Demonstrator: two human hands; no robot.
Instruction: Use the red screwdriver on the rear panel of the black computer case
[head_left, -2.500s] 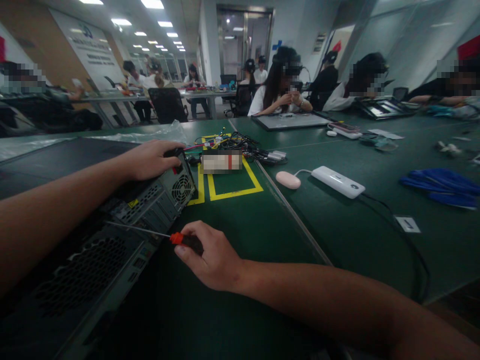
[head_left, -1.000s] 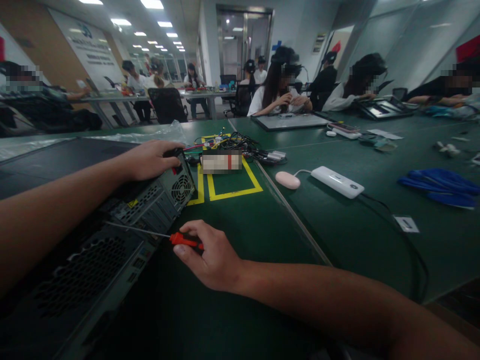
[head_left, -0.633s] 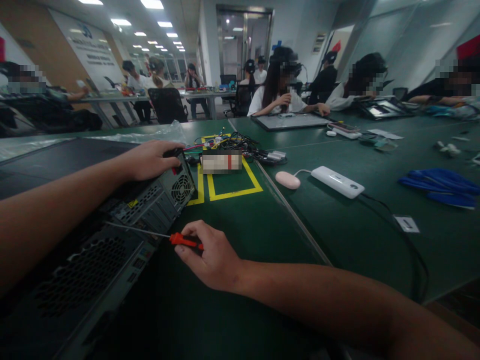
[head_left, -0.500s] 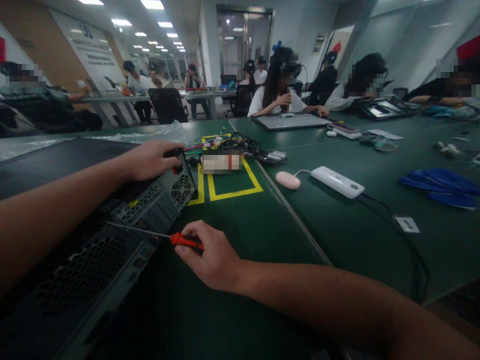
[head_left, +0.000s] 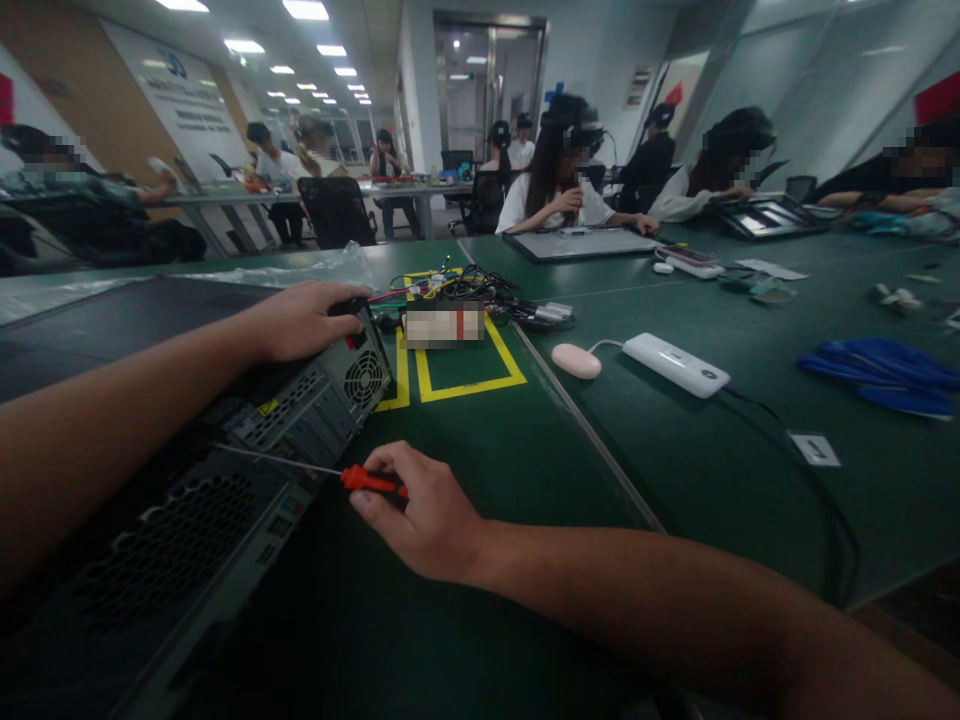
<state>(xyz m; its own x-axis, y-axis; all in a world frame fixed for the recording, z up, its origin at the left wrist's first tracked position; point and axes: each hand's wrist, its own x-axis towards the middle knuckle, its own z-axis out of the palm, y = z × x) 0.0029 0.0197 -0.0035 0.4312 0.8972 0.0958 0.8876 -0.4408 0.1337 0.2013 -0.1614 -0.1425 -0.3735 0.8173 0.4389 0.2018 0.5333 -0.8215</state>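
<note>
A black desktop computer case (head_left: 255,520) lies on the left of the green table, its back panel with a round fan grille (head_left: 364,376) turned toward the right. My left hand (head_left: 304,318) grips the case's far upper corner, fingers over the edge and the thumb on the near side. In my right hand (head_left: 420,510) is a screwdriver (head_left: 367,480) with a red and black handle, closed in my fingers. Its thin metal shaft reaches left to the back of the case, where the tip meets a dark area; what lies under the tip I cannot make out.
Beyond the case are tangled cables (head_left: 480,285) and a blurred pale box (head_left: 442,325) by yellow tape squares. Farther right lie a pink mouse-shaped thing (head_left: 576,361), a white power bank-like device (head_left: 675,364) and a blue bundle (head_left: 877,370). Several people sit across the table.
</note>
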